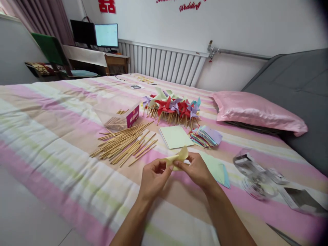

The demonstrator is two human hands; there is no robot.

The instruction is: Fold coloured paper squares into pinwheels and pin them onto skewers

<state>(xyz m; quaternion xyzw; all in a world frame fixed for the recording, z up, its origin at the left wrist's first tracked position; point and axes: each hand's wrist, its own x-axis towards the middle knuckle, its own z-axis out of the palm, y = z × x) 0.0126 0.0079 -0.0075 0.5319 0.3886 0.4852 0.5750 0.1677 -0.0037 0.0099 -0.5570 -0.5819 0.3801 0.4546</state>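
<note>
One curled yellow paper [182, 154], pinched by left grip [155, 173] and right grip [196, 169] above the near bed [87, 184]; looks part-folded, no stick on it visible. Far: clustered pinwheels [164, 106], mounted, seemingly done. Left: loose sticks [123, 143], unused. Just beyond hands: pale square sheets [176, 137], then coloured paper stack [205, 137] right, apparently left to fold.

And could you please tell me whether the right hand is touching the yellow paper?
Touching: in the head view, the right hand pinches the yellow paper, its thumb lying against it.
</note>
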